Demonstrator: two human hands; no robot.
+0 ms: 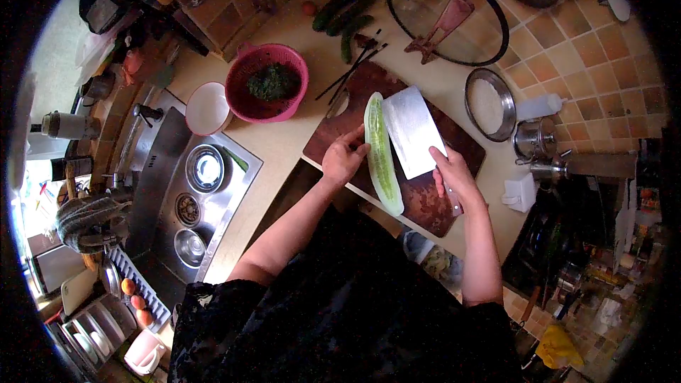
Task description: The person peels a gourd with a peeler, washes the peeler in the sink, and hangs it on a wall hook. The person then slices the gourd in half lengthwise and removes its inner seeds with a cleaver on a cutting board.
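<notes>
My left hand (342,159) pins cucumber (381,152) lengthwise on board (425,202); right hand (456,179) grips cleaver (413,130), blade alongside its right.

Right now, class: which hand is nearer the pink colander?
Left. The left hand steadies the cucumber, closer to the pink colander; the right hand grips the cleaver farther away.

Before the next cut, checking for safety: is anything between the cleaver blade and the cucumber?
Nothing visible. The cleaver in the right hand lies right beside the peeled cucumber; the left hand steadies its other side.
</notes>
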